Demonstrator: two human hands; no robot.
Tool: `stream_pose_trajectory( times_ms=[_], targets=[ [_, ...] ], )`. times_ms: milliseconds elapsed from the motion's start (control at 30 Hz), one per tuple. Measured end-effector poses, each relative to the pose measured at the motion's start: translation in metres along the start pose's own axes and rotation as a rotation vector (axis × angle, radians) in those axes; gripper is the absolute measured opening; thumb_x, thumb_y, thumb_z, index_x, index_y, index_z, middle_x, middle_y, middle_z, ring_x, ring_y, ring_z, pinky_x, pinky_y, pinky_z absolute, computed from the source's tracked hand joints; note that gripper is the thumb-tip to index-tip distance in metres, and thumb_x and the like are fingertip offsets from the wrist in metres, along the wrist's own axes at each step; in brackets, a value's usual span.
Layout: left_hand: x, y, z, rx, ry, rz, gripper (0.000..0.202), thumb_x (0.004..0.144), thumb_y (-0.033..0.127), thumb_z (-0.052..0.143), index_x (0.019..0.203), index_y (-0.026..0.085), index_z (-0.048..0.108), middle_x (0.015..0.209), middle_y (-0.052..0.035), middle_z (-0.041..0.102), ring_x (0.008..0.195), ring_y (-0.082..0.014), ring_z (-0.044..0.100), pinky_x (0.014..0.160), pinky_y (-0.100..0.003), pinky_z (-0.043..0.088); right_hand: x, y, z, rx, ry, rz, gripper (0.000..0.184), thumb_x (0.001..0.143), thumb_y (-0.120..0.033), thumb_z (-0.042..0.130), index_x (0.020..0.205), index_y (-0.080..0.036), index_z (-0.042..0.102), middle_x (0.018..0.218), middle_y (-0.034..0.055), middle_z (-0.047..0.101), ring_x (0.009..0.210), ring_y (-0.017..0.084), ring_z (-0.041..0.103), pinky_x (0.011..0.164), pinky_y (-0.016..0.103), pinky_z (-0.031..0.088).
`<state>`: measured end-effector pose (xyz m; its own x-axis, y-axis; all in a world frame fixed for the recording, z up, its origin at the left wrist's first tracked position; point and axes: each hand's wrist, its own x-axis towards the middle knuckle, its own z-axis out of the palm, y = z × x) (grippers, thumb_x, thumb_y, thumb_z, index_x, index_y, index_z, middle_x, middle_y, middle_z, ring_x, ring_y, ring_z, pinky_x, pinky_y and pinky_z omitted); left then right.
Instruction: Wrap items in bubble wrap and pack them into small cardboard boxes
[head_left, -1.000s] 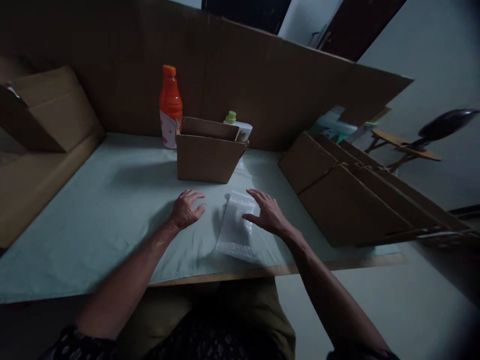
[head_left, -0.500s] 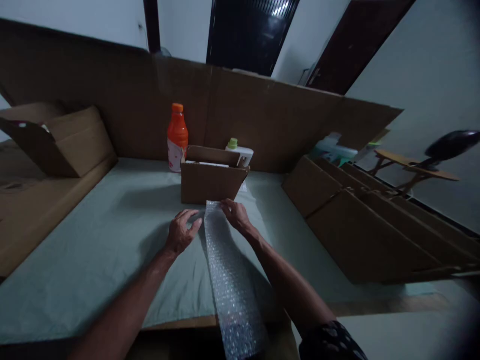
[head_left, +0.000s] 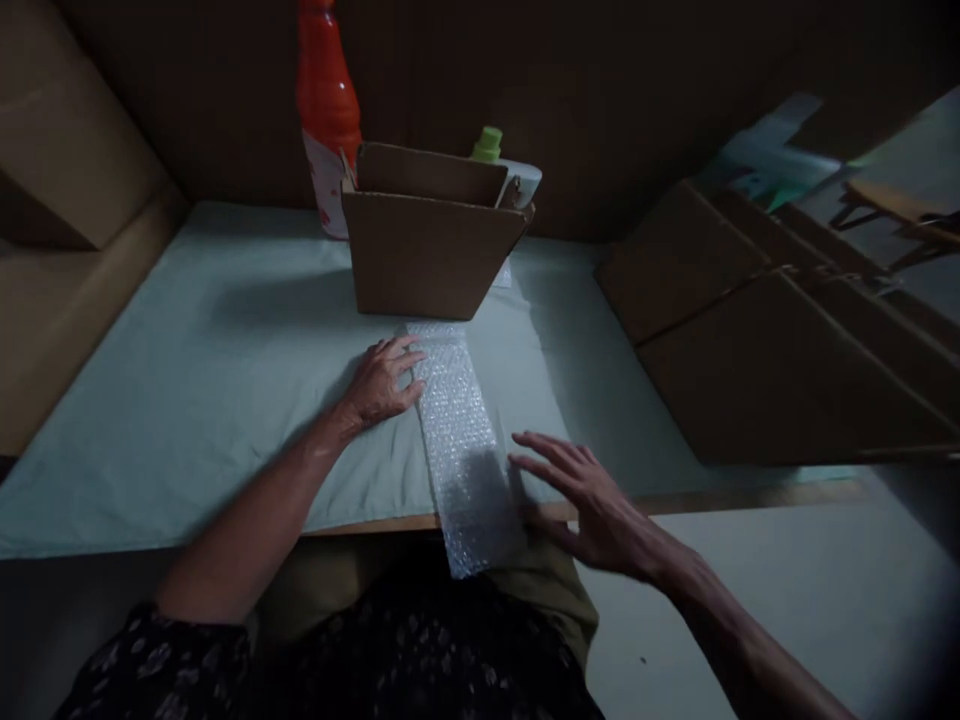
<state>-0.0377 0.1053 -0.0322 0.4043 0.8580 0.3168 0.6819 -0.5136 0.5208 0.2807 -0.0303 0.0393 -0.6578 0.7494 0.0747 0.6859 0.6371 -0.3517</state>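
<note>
1. Your left hand (head_left: 381,385) is resting open, fingertips appearing to touch the bubble-wrap strip (head_left: 459,410) along its left edge, near the far end.
2. Your right hand (head_left: 596,505) is hovering open, holding nothing, just beside the strip.
3. The strip is stretching across the cloth-covered bench (head_left: 225,400), starting before the cardboard box (head_left: 424,255).
4. Spreading is looking mostly done; the near end is overhanging unsupported, nothing visibly being wrapped.

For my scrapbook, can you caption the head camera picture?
Left hand and right hand flank bubble wrap before a cardboard box.
</note>
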Motion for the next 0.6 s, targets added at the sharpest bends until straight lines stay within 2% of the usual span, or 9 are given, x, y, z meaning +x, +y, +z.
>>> stream_pose_trajectory(
  times_ms=[67,133,200,300,367,467,600],
  targets=[
    [-0.001,0.001,-0.003,0.036,-0.059,0.006,0.048,0.084,0.033,0.06,0.128,0.017,0.067,0.149,-0.0122,0.055,0.135,-0.0296,0.051,0.116,-0.05,0.038,-0.025,-0.018,0.009,-0.047,-0.052,-0.02,0.068,0.089,-0.031,0.065,0.153,-0.028,0.042,0.16,0.011,0.041,0.147,0.031,0.037,0.109,0.052,0.044],
    [-0.002,0.003,-0.005,0.078,-0.111,0.001,0.049,0.083,0.034,0.06,0.129,0.018,0.067,0.149,-0.0109,0.055,0.138,-0.029,0.048,0.117,-0.05,0.036,-0.038,-0.028,0.03,-0.098,-0.034,-0.061,0.071,0.09,-0.03,0.066,0.155,-0.025,0.038,0.162,0.0136,0.037,0.15,0.032,0.031,0.11,0.053,0.043],
    [-0.003,0.004,-0.005,0.107,-0.142,-0.001,0.049,0.083,0.034,0.06,0.129,0.019,0.067,0.148,-0.0098,0.057,0.14,-0.0292,0.047,0.118,-0.051,0.034,-0.039,-0.032,0.055,-0.115,0.049,-0.108,0.064,0.093,-0.028,0.063,0.153,-0.023,0.042,0.159,0.0163,0.042,0.148,0.032,0.035,0.109,0.053,0.044],
    [-0.004,0.005,-0.003,0.114,-0.128,-0.006,0.05,0.08,0.031,0.061,0.128,0.019,0.067,0.147,-0.0105,0.057,0.139,-0.0302,0.047,0.117,-0.052,0.035,-0.028,-0.035,0.08,-0.027,0.209,-0.163,0.045,0.095,-0.025,0.059,0.141,-0.022,0.054,0.142,0.0147,0.061,0.136,0.029,0.051,0.101,0.05,0.05],
    [-0.003,0.004,-0.001,0.103,-0.097,-0.006,0.051,0.077,0.028,0.062,0.126,0.019,0.069,0.147,-0.0111,0.057,0.139,-0.0309,0.047,0.117,-0.053,0.035,-0.02,-0.041,0.083,0.09,0.292,-0.175,0.037,0.097,-0.019,0.054,0.133,-0.024,0.059,0.129,0.0107,0.069,0.124,0.025,0.061,0.093,0.045,0.054],
    [0.0,0.004,-0.003,0.067,-0.062,-0.004,0.048,0.073,0.024,0.063,0.12,0.019,0.071,0.147,-0.0116,0.056,0.137,-0.0316,0.049,0.117,-0.054,0.037,-0.015,-0.051,0.077,0.285,0.37,-0.148,0.033,0.099,-0.015,0.049,0.128,-0.026,0.062,0.116,0.0075,0.074,0.107,0.021,0.069,0.084,0.038,0.057],
    [-0.01,0.018,-0.026,0.007,-0.062,0.009,0.041,0.075,0.025,0.063,0.114,0.019,0.073,0.142,-0.0125,0.06,0.134,-0.0317,0.053,0.115,-0.054,0.04,-0.011,-0.057,0.067,0.476,0.362,-0.031,0.021,0.101,-0.026,0.053,0.115,-0.024,0.069,0.099,0.0058,0.077,0.088,0.018,0.072,0.077,0.033,0.058]
  ],
)
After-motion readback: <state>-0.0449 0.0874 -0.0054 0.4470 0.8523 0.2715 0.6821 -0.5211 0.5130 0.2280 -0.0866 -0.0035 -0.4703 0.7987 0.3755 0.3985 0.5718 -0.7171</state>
